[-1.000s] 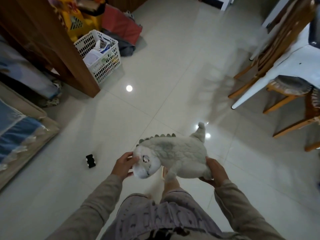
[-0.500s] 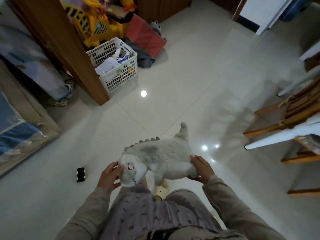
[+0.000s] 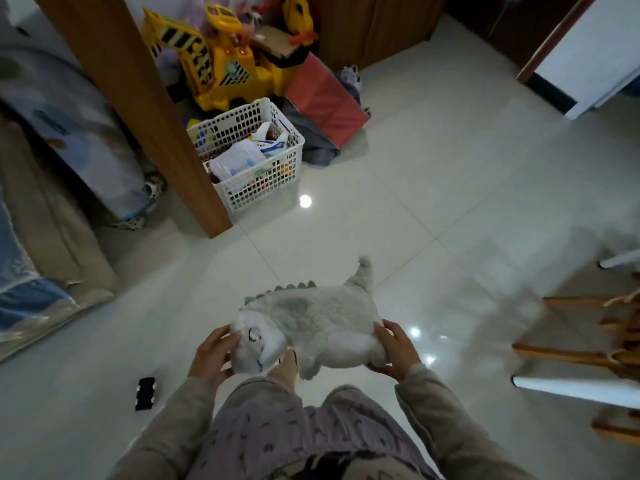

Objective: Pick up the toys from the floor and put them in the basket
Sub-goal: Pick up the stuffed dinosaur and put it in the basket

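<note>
The plush dinosaur [image 3: 313, 327] is held off the floor, belly down, between both hands. The left hand [image 3: 213, 353] cups the head end with fingers curled against the face; the right hand [image 3: 394, 348] grips the rump just below the tail, which points away from the person. Both hands are closed on the toy and neither is free.

Compared with the views of a second and half a second ago, the white plastic basket [image 3: 263, 188] now appears larger and closer to the middle of the view, while the chairs on the right have slid toward the edge. The grip on the plush is unchanged. Judgement: the person is walking toward the basket with the toy, so the pick-up step is done and the carry is under way; placement is not yet done.

The basket stands ahead of the left hand and well apart from it, against a wooden post [image 3: 138, 109]. It already holds a clear plastic box [image 3: 237, 162] and other items, so the bulky plush will probably have to sit on top of them.

Low beside the left hand, a small black toy car [image 3: 145, 393] lies on the tiled floor [image 3: 433, 188], likely still to be collected. Beyond the basket stand a yellow ride-on excavator [image 3: 214, 60] and a red bag [image 3: 325, 102]. Wooden chair legs [image 3: 575, 355] stand to the outside of the right hand. The floor between the hands and the basket appears unobstructed; the post beside the basket is the nearest thing to avoid.
</note>
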Demonstrator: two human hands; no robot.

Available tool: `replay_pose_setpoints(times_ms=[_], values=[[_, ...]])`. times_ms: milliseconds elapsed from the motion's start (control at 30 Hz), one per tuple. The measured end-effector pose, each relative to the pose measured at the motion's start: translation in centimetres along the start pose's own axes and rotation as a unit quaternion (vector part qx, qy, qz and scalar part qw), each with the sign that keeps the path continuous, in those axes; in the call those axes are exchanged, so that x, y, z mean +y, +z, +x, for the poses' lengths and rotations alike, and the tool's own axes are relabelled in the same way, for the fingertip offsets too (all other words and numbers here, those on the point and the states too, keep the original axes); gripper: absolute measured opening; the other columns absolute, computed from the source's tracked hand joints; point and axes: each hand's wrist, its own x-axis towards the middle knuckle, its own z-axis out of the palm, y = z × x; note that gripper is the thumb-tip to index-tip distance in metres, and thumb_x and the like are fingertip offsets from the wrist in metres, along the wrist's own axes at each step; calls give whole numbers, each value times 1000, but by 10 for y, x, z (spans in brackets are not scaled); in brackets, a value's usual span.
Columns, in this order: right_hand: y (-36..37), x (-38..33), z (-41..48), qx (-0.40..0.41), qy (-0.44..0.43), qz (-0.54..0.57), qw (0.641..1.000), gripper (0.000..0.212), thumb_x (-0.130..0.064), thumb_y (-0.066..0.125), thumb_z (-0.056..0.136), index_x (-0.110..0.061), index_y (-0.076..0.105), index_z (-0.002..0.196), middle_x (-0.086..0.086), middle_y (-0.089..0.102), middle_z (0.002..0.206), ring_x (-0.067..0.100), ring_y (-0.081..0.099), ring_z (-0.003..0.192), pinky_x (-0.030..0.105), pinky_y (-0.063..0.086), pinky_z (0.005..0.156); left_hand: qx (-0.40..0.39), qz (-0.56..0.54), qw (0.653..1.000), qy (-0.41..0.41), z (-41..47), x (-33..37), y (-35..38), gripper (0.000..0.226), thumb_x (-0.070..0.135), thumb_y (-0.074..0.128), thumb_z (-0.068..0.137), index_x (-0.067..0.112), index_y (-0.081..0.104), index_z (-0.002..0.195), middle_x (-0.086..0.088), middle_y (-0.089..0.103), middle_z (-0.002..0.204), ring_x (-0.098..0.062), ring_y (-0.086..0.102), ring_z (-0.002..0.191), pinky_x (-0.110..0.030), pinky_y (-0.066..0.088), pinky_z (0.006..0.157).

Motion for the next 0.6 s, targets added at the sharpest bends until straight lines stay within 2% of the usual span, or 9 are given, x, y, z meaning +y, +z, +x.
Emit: replay_pose_setpoints(times_ms=[67, 133, 233, 300, 400, 467, 533, 600], values=[[7, -29, 18, 5, -4, 3, 1000, 26, -27, 54, 92, -17, 51, 116, 2, 53, 101, 17, 54, 79, 43, 55, 68, -6, 1, 1000, 12, 17, 32, 13, 15, 9, 55, 91, 13, 54, 104, -5, 57, 89, -19, 55, 73, -25, 49, 54], [13, -58, 35, 3, -29, -18, 999, 36, -28, 51, 93, -15, 49, 127, 0, 56, 98, 18, 58, 83, 37, 58, 64, -16, 1, 1000, 17, 32, 64, 25, 14, 8, 55, 90, 11, 54, 103, -5, 57, 86, -20, 54, 72, -25, 47, 57], [19, -101, 56, 12, -43, -18, 999, 43, -28, 49, 94, -11, 46, 133, -4, 57, 92, 16, 59, 79, 25, 59, 49, -31, 8, 999, 7, 53, 104, 43, 11, 8, 56, 90, 11, 55, 100, -5, 57, 84, -21, 54, 72, -27, 45, 60], [20, -128, 69, 17, -47, -9, 999, 44, -28, 48, 95, -11, 45, 135, -7, 55, 89, 13, 57, 76, 21, 58, 45, -38, 5, 999, 4, 65, 128, 57, 7, 10, 57, 89, 14, 57, 95, -4, 58, 85, -21, 56, 74, -27, 47, 60], [22, -170, 92, 18, -58, -4, 998, 45, -27, 47, 95, -10, 43, 137, -7, 55, 89, 13, 57, 75, 21, 57, 44, -40, -8, 999, 12, 84, 160, 79, 11, 11, 58, 88, 21, 60, 84, -3, 60, 86, -22, 58, 75, -27, 48, 57], [23, -196, 110, 17, -62, -13, 998, 45, -27, 47, 95, -10, 42, 137, -6, 55, 90, 13, 56, 75, 21, 57, 44, -40, -15, 999, 11, 98, 176, 93, 12, 11, 58, 88, 22, 60, 83, -4, 61, 87, -22, 58, 76, -28, 49, 57], [25, -224, 132, 12, -68, -27, 997, 45, -27, 47, 95, -10, 42, 137, -1, 56, 98, 13, 56, 76, 24, 58, 46, -37, -25, 999, 10, 113, 191, 108, 11, 12, 58, 89, 22, 60, 84, -4, 61, 89, -22, 59, 77, -28, 50, 57], [30, -253, 156, 4, -73, -50, 996, 46, -26, 47, 95, -9, 42, 137, 6, 52, 111, 15, 56, 79, 32, 57, 56, -24, -33, 999, 10, 127, 205, 122, 10, 13, 57, 89, 22, 59, 84, -4, 61, 89, -22, 58, 75, -27, 51, 52]])
